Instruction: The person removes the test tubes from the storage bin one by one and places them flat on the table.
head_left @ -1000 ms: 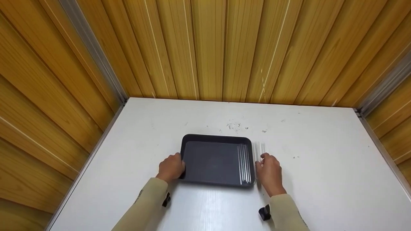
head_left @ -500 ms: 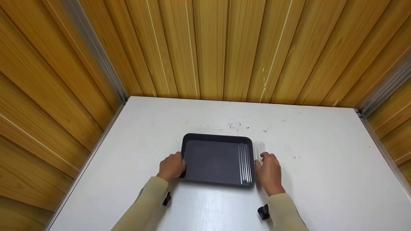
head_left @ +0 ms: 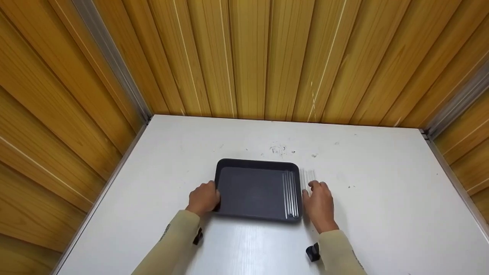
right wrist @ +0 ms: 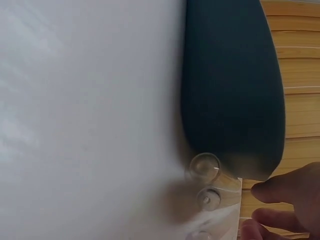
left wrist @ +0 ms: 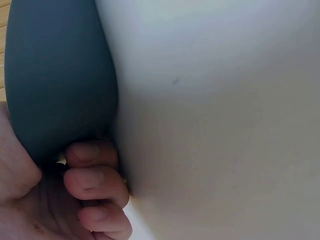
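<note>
A person's two hands work at a dark tray [head_left: 248,191] on a white bench [head_left: 382,214], seen from above. The tray is rectangular w/ rounded corners, sitting near the bench's middle, a bit toward the person. Wood-panelled walls [head_left: 248,57] close in the bench on three sides.

Left hand [head_left: 203,198]: at the tray's left edge, near its front corner. Grip is curled round the rim; the left wrist view shows fingers [left wrist: 92,175] tucked under the tray's edge, thumb side above it.

Right hand [head_left: 319,204]: just beside the tray's right edge, on the bench. A few clear tubes [head_left: 308,176] lie on the bench here, parallel to the tray's side, their far ends poking out past the fingertips. In the right wrist view the tubes' round ends [right wrist: 205,167] show close up, just beside the tray's corner, w/ fingers [right wrist: 285,187] loosely bent right next to them. Whether the grip actually pinches a tube: cannot tell.

Inside the tray, along its right side, more clear tubes [head_left: 290,194] lie in a neat row, running front to back.

Both arms wear beige sleeves [head_left: 172,244]; a small black clip-like piece [head_left: 312,252] sits at the right wrist.
</note>
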Motion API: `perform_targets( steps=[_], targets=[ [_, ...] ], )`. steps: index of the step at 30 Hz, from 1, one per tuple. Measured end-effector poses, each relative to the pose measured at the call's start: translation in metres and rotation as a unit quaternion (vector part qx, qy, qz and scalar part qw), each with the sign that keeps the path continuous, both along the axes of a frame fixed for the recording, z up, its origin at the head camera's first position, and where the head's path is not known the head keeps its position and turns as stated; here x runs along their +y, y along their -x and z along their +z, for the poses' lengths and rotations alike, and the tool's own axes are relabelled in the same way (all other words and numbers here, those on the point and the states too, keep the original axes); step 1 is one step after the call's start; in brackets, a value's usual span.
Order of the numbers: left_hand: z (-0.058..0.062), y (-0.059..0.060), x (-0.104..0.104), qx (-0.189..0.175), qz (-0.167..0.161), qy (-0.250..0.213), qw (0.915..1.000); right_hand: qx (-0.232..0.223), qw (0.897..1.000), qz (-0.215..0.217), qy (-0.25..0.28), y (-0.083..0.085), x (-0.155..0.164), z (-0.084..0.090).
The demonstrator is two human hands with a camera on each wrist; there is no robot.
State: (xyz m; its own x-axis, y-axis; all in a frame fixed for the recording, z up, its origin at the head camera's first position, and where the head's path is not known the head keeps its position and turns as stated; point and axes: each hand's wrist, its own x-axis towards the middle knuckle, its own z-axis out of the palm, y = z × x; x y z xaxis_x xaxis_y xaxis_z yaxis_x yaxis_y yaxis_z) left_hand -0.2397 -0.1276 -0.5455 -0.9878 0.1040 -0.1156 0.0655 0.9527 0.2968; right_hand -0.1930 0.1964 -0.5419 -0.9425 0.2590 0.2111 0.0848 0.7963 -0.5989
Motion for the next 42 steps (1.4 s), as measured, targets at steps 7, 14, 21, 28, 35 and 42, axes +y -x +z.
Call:
perform_targets(
  steps=[7, 14, 21, 28, 35, 42],
  targets=[
    [0.002, -0.002, 0.000, 0.001, 0.000, -0.007, 1.0000, 0.014, 1.000, -0.002, 0.008, -0.001, -0.005, 0.002],
    [0.000, -0.002, -0.001, -0.001, -0.004, -0.009, 0.9999, 0.027, 1.000, 0.003, 0.008, -0.004, -0.010, 0.004],
    [0.000, -0.001, -0.001, -0.001, -0.005, -0.010, 0.9999, 0.040, 0.999, 0.016, 0.016, -0.005, -0.018, 0.010],
    [0.000, -0.001, -0.001, -0.004, -0.004, -0.010, 0.9999, 0.036, 0.999, 0.024, 0.022, -0.006, -0.026, 0.013],
    [-0.001, -0.002, -0.001, 0.000, -0.004, -0.013, 0.9999, 0.039, 0.998, 0.036, 0.017, -0.006, -0.032, 0.011],
    [0.001, -0.003, -0.001, 0.000, -0.004, -0.012, 0.9999, 0.057, 0.997, 0.045, 0.006, -0.007, -0.038, 0.009]
  ],
)
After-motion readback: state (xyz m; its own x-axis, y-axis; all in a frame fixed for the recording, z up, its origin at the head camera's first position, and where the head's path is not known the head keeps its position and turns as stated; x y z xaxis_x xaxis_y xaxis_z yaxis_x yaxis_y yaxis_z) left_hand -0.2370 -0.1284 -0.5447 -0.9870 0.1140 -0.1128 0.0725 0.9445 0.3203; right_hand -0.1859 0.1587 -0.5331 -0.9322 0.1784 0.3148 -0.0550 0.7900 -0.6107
